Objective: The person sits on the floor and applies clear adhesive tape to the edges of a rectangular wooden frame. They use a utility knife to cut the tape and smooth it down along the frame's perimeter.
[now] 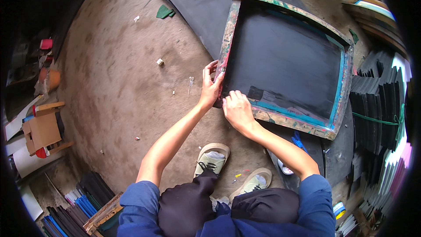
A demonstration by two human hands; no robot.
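Your left hand (211, 84) holds the frame (227, 39) by its left rail, thumb and fingers closed around it. Your right hand (238, 109) touches the same near corner, fingers curled; whether they pinch anything cannot be told. The frame's dark mesh (285, 57) stretches ahead and rightward of both hands. A green scrap (164, 12) lies beyond your left hand.

Wooden frame (229, 30) rough, paint-crusted. Dark panel (285, 57) inside it smooth, faintly glossy. Floor (123, 61) matt, rough, concrete-like.
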